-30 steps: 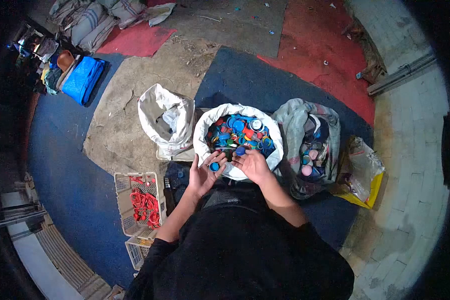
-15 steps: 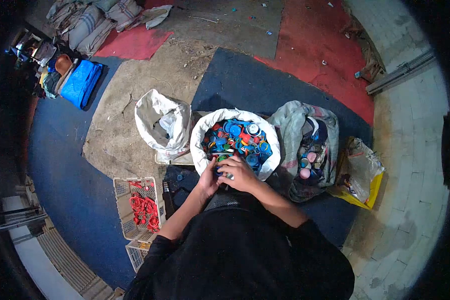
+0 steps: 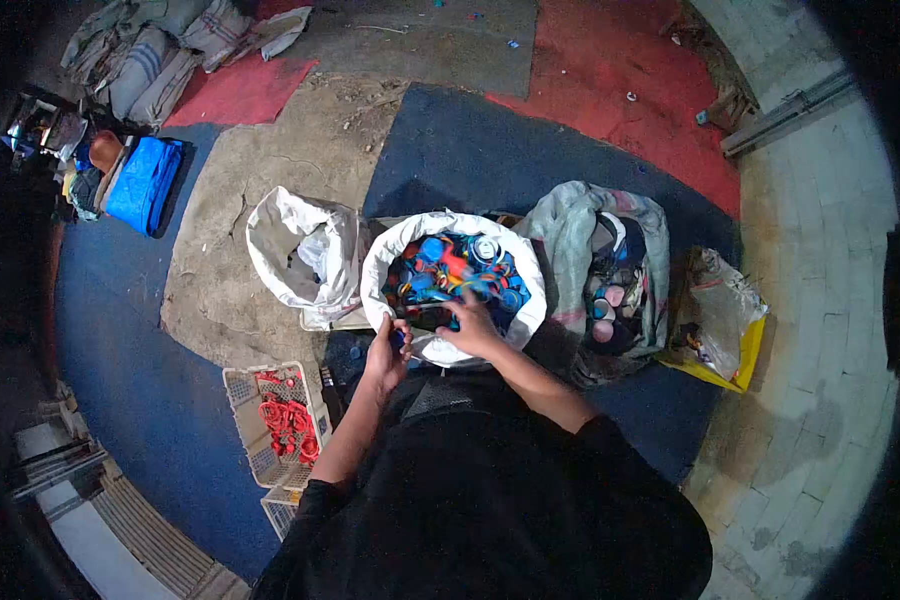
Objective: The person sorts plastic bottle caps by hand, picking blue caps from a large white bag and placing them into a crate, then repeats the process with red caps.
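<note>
A white sack (image 3: pixel 378 283) with a rolled rim stands in front of me, full of mixed plastic caps (image 3: pixel 432 252), mostly blue and red with some white and orange. At its near left rim my left hand (image 3: pixel 384 358) is closed around a dark blue cap (image 3: pixel 398 339). My right hand (image 3: pixel 475 332) reaches over the near side of the sack with its fingers apart, and nothing shows in its grasp. Just beyond those fingers, some caps are smeared by motion.
On the left stands another white sack (image 3: pixel 263 262) with clear plastic inside. A grey-green sack (image 3: pixel 562 270) holding caps and a yellow bag (image 3: pixel 742 365) stand on the right. Red parts (image 3: pixel 288 422) lie in a beige crate (image 3: pixel 242 408) at lower left.
My hands have moved apart from close together at the sack's near rim. The left went left with the dark blue cap; the right opened over the caps. The view shifted slightly.
</note>
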`<action>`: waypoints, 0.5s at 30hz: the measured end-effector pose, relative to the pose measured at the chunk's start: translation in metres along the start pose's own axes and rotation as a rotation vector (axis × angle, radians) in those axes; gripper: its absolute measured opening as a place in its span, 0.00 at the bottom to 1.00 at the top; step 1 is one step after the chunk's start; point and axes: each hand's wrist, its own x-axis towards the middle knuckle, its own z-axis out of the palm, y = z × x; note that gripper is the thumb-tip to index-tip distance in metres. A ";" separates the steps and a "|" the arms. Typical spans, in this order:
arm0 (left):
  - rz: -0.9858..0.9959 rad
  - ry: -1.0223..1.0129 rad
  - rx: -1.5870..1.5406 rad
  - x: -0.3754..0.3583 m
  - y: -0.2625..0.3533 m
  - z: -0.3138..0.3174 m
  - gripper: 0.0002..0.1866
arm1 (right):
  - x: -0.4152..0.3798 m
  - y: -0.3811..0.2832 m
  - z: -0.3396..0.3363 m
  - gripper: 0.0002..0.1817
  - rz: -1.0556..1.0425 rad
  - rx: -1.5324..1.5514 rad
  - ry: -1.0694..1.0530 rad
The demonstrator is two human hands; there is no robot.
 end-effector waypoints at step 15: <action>-0.018 -0.162 -0.258 -0.001 -0.009 0.001 0.33 | -0.013 0.070 -0.062 0.16 0.306 -0.335 0.039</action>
